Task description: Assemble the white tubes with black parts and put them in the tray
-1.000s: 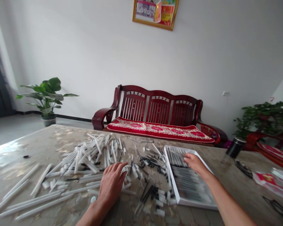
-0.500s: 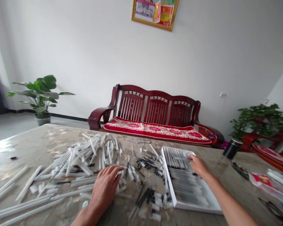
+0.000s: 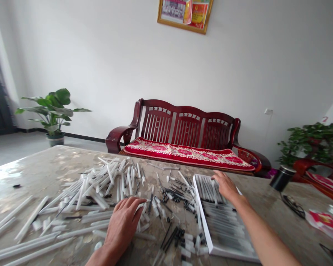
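Observation:
My left hand rests palm down on the table beside the loose pen parts, fingers loosely bent and thumb a little apart from the index finger, with nothing visible in it. White translucent pen tubes lie heaped beyond it and to its left. Black pen parts and small clear-and-black pieces are scattered to its right. My right hand hovers over the far end of a shallow white box, fingers apart. Rows of pens lie in the box; the nearer rows look blurred. My right forearm hides the box's right side.
A black cylindrical container, dark-framed glasses and a red-and-clear plastic packet stand or lie on the table at the right. A red wooden bench is behind the table. Potted plants flank it.
My right hand has shifted left and up toward the box's far edge, and its fingers have loosened from a pen now lying in the row. My left hand stays nearly still. The view turned slightly left.

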Available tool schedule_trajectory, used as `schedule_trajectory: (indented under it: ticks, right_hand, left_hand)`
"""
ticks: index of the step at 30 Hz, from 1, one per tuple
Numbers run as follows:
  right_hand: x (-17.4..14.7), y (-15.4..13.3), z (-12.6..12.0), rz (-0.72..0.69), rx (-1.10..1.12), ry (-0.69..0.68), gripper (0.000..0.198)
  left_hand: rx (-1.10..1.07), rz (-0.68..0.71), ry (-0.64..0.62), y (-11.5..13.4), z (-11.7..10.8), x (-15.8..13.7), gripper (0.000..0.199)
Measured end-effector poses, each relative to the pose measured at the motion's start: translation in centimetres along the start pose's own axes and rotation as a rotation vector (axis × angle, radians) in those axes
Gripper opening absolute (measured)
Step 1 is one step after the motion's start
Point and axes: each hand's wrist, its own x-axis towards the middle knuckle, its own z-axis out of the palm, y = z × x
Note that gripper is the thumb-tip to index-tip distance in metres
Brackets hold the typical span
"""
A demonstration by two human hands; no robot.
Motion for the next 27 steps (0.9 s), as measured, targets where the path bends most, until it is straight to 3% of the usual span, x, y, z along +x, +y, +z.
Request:
schedule_trajectory:
  ticks: [6,12,19,23,27]
  right_hand:
    - [-1.5,-1.1,1.0,0.268,-0.018,-0.095,0.034]
    - [-3.2,-3.1,1.4,0.324,-0.028,-0.209,0.042]
    - [-1.7,-2.6,1.3,0.394,-0.049,-0.225,0.046]
    - [-1.6,-3.4,1.2,0.339,-0.003,-0.127,0.039]
    - [-2.1,-8.5,1.0,0.111,0.3,0.013,0.032]
  left_hand:
    - [-0.007,0.015,0.017,0.2,0.0,0.0,0.021]
    - [-0.029,0.014,0.016,0.8,-0.2,0.0,0.019]
    - [-0.029,-0.009,0.033,1.4,-0.7,-0.1,0.02]
    - [-0.009,-0.082,0.057,1.3,-0.9,0.2,0.021]
    - [-0.016,-0.273,0.089,1.0,-1.3,0.7,0.027]
